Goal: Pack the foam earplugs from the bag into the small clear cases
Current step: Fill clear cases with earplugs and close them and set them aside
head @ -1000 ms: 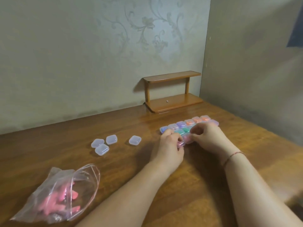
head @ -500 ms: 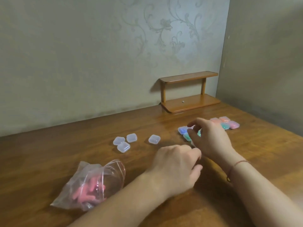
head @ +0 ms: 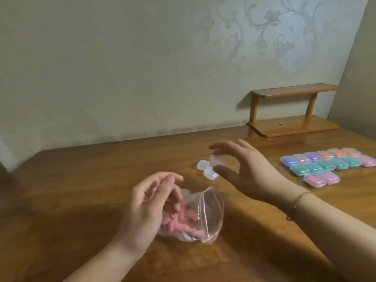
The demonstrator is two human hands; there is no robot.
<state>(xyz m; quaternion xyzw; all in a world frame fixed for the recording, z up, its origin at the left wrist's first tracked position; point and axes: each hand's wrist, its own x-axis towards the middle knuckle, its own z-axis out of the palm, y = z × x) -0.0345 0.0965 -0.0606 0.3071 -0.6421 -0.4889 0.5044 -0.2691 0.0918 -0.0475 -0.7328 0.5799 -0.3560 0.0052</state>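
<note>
Hands (head: 146, 208) above wooden table (head: 71, 190), papered wall (head: 122, 68).

Both forearms are showing bare, with no sleeves reaching into view. The right hand (head: 247, 171) is wearing a thin reddish cord bracelet (head: 297, 202) at the wrist. The left hand (head: 149, 202) is wearing nothing, no rings showing.

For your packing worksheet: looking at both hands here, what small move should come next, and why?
Probably the left hand dips into the open bag to pinch pink earplugs: its fingers hover at the bag's mouth, while the right hand already holds an empty clear case.
</note>
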